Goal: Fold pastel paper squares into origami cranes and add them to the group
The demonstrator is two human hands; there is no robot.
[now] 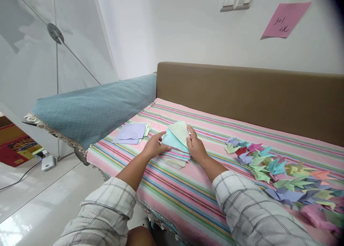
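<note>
My left hand (pixel 155 145) grips the left side of a stack of coloured paper sheets (pixel 179 155), thumb along its near edge. A light blue sheet (pixel 172 140) lies on top, and a pale green sheet (pixel 180 131) sits across it at an angle. On the right, my right hand (pixel 197 145) is closed at the edge of the stack and the pale green sheet. Its exact hold is partly hidden. A few pale green sheets (pixel 176 163) stick out under the near side of the stack.
Lavender and pale green sheets (pixel 131 132) lie to the left on the striped cover (pixel 172 192). Many folded paper cranes (pixel 276 167) spread over the right side. A brown backrest (pixel 242 99) runs behind, with a blue covered armrest (pixel 99 102) on the left.
</note>
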